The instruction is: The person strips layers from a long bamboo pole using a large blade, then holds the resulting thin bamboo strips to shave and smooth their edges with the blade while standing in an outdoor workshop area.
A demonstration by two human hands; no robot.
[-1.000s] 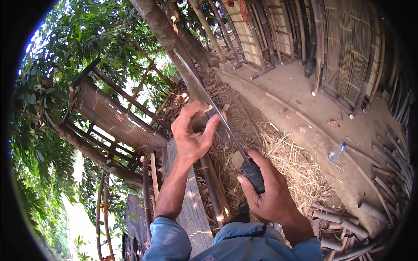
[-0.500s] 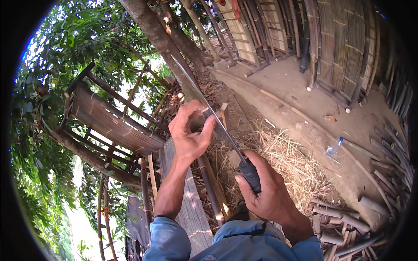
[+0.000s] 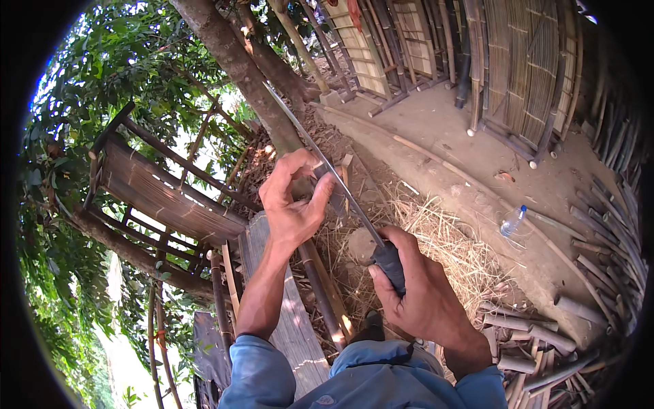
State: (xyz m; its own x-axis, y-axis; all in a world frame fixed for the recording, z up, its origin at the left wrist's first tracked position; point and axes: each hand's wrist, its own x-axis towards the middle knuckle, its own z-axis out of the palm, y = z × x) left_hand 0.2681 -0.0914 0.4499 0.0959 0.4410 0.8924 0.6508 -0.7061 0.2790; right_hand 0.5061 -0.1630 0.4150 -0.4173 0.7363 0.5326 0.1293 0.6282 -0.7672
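My right hand [image 3: 429, 293] is closed around the black wrapped handle [image 3: 390, 266] of a long knife. Its narrow-looking blade [image 3: 298, 126] slants up and left, away from me, past my left hand [image 3: 293, 201]. The thumb and fingers of that hand are bent in a pinch at the middle of the blade. Between and just below them shows a flat dark grey piece [image 3: 338, 202], mostly covered by the thumb. Whether it is a separate stone or part of the blade I cannot tell.
A weathered plank [image 3: 300, 320] and a bamboo pole [image 3: 320, 293] run below my arms. Straw [image 3: 449, 252] covers the ground ahead. At right lie a clear bottle [image 3: 512, 222] and cut bamboo pieces [image 3: 531, 334]. A bamboo bench [image 3: 170, 184] stands left, beside a tree trunk [image 3: 252, 75]. Slatted panels [image 3: 524, 75] stand behind.
The whole view has shifted slightly, with the surroundings sliding left. Both hands keep nearly the same hold on the knife and the dark piece.
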